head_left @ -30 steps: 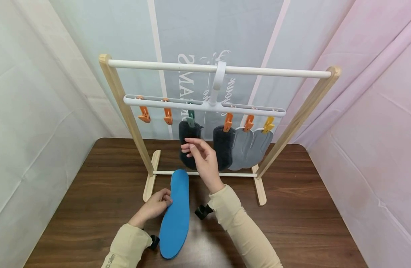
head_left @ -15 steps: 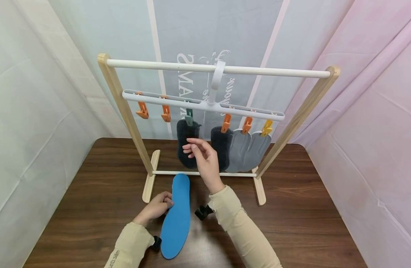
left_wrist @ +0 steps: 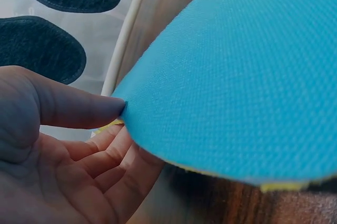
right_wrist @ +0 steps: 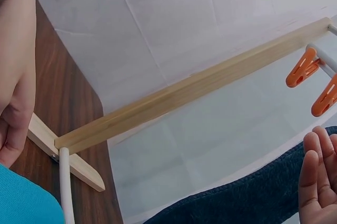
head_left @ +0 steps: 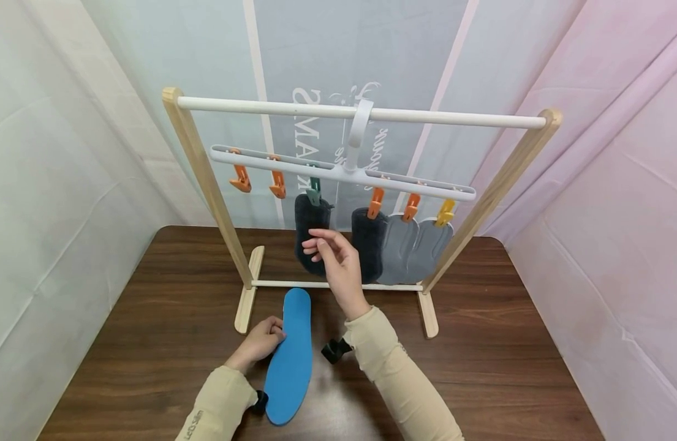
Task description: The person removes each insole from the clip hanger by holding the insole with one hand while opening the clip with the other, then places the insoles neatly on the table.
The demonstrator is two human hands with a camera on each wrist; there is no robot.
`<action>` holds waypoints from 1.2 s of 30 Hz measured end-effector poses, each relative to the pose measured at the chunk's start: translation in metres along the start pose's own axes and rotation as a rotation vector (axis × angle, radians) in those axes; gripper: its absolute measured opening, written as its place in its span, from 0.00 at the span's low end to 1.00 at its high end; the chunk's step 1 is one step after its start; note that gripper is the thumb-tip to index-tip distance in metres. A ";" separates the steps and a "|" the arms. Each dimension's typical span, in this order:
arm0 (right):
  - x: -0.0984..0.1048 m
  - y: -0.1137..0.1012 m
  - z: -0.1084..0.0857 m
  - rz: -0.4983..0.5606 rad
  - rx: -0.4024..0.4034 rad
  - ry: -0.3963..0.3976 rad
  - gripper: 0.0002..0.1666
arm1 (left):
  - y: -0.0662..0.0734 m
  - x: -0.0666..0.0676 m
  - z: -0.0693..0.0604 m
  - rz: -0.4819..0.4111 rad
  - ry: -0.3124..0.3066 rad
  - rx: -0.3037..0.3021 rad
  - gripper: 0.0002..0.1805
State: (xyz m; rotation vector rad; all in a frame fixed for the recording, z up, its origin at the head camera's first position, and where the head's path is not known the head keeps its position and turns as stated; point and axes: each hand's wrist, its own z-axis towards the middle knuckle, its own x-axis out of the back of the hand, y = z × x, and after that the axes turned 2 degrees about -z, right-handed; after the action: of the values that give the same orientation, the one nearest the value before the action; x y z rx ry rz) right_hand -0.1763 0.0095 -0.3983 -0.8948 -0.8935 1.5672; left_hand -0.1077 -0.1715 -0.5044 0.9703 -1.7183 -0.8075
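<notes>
My left hand (head_left: 263,340) pinches the edge of a blue insole (head_left: 291,366) in the head view. Up close in the left wrist view, the thumb lies at the insole's edge and the other fingers are beneath it. My right hand (head_left: 340,264) holds nothing; its fingers are loosely bent in front of a dark fuzzy insole (head_left: 309,215). A green clip (head_left: 314,191) holds that insole on a white hanger (head_left: 350,176). To the right hang another dark insole (head_left: 367,248) and two grey insoles (head_left: 400,250) from orange and yellow clips. Whether my right fingers touch the dark insole cannot be told.
A wooden rack (head_left: 206,184) with a white top rod (head_left: 454,119) stands on the brown table (head_left: 498,361). Two orange clips (head_left: 241,177) with nothing in them hang at the hanger's left. Pale curtains (head_left: 57,184) surround the table.
The hanger has swung slightly and its left end sits higher, with its insoles swaying along. The blue insole's far end has come a little nearer. My right hand has barely moved.
</notes>
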 end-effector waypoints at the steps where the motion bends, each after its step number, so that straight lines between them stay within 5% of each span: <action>1: 0.000 0.000 0.000 -0.003 0.002 -0.001 0.17 | 0.000 0.000 0.000 0.006 0.005 0.000 0.09; 21: 0.001 0.001 0.000 -0.012 0.013 0.001 0.17 | -0.001 -0.006 -0.002 0.248 0.147 -0.136 0.08; 36: 0.004 0.001 0.001 0.008 0.010 0.036 0.15 | -0.002 -0.009 -0.006 0.299 0.170 -0.113 0.08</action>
State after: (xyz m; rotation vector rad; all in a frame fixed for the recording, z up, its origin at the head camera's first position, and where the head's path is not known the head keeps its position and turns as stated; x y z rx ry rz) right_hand -0.1784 0.0128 -0.3995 -0.9176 -0.8574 1.5564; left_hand -0.0999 -0.1648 -0.5087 0.6648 -1.6030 -0.6012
